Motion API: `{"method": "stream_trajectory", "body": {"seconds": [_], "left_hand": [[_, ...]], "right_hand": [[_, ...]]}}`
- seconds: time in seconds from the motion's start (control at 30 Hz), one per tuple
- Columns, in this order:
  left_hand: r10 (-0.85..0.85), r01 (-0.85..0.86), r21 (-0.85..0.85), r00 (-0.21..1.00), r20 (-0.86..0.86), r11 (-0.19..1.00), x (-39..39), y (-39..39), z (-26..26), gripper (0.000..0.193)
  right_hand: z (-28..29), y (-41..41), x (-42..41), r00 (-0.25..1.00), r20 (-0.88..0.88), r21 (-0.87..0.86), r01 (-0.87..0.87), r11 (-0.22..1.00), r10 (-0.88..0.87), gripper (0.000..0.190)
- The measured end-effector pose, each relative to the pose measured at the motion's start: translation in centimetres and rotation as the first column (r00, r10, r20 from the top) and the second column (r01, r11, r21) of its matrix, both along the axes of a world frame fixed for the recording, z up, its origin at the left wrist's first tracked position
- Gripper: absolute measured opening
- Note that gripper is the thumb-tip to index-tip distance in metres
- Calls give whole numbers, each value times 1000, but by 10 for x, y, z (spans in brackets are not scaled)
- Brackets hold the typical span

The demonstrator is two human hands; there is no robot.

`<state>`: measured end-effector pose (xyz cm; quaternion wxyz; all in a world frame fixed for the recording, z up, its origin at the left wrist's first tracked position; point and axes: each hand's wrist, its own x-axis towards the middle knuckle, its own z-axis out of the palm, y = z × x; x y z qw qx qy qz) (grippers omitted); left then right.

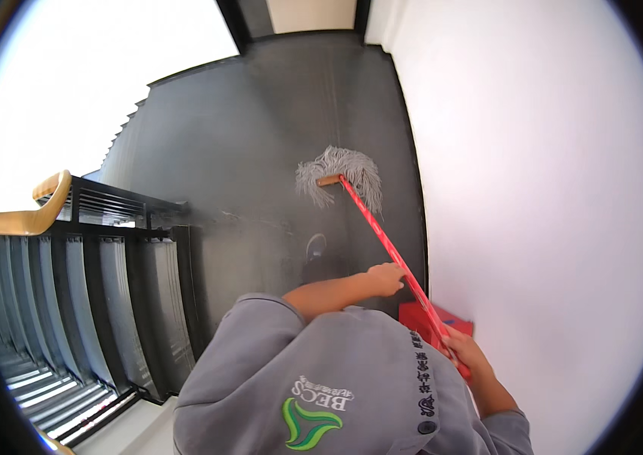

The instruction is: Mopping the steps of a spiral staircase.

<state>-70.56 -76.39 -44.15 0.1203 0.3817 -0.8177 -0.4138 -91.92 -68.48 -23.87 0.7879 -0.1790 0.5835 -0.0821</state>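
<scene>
A string mop lies ahead of me, its grey strand head (364, 170) fanned out on the dark grey floor (253, 153). Its red handle (378, 227) joins a brown clamp bar (330, 180) and slants back towards my right side. My left hand (388, 278) reaches across my body and grips the handle around its middle. Close to the handle's near end, my right hand (465, 348) is closed around it. The tip of a shoe (315, 247) shows on the floor in front of me.
On the left, stairs (116, 301) descend beside a black metal railing (111, 196) with a wooden handrail (51, 210). More steps show at the upper left. A white wall (526, 170) borders the right side. A red object (458, 319) stands by the wall, partly hidden.
</scene>
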Motion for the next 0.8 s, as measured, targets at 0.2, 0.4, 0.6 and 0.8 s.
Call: {"method": "stream_trajectory", "body": {"seconds": [0.2, 0.4, 0.6, 0.8], "left_hand": [[258, -189, 842, 964, 61, 506, 92, -71, 73, 51], [943, 71, 997, 333, -29, 6, 130, -104, 107, 48], [986, -2, 987, 31, 163, -163, 133, -117, 73, 28], [943, 16, 966, -215, 254, -256, 85, -106, 104, 19]], "right_hand": [[-78, -146, 129, 991, 125, -60, 63, 996, -55, 30], [-146, -234, 222, 981, 12, -730, -124, 672, 193, 20], [-112, -287, 218, 760, -370, -791, -559, 247, 534, 23], [-155, -314, 215, 538, -584, -812, -378, -445, 608, 37]]}}
